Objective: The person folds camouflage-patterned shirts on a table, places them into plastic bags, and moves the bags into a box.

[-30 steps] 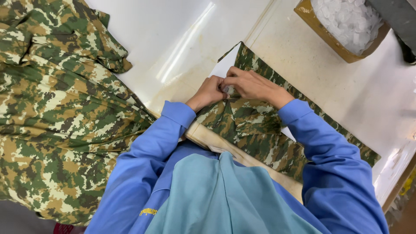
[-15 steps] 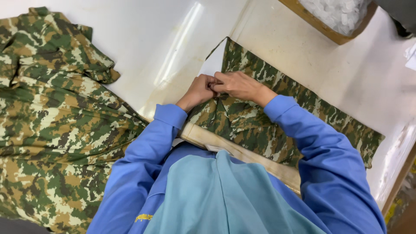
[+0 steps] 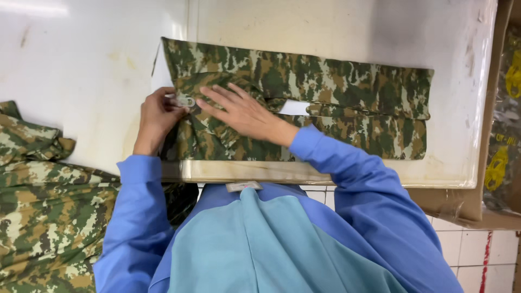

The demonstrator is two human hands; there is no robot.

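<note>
A folded camouflage garment [image 3: 336,103] is laid flat on a white table [image 3: 92,70], its long side running along the near edge. A strip of white [image 3: 296,107] is seen through a gap in the cloth near the middle. At the garment's left end a small clear clip [image 3: 185,101] is held against the fabric. The clip is pinched by the left hand [image 3: 157,116], whose fingers are curled shut around it and the cloth edge. The right hand [image 3: 241,113] is pressed flat on the garment just beside the clip, fingers stretched out and spread, nothing grasped. Both arms are covered by blue sleeves [image 3: 369,184].

To the left, a pile of camouflage clothes [image 3: 49,206] is heaped, partly hanging past the table. The table's near rim [image 3: 244,171] is worn and yellowed. On the right, a cardboard box [image 3: 488,179] stands against the table, with clear bags bearing yellow marks [image 3: 507,108] inside it. A white tiled floor [image 3: 477,249] is seen below.
</note>
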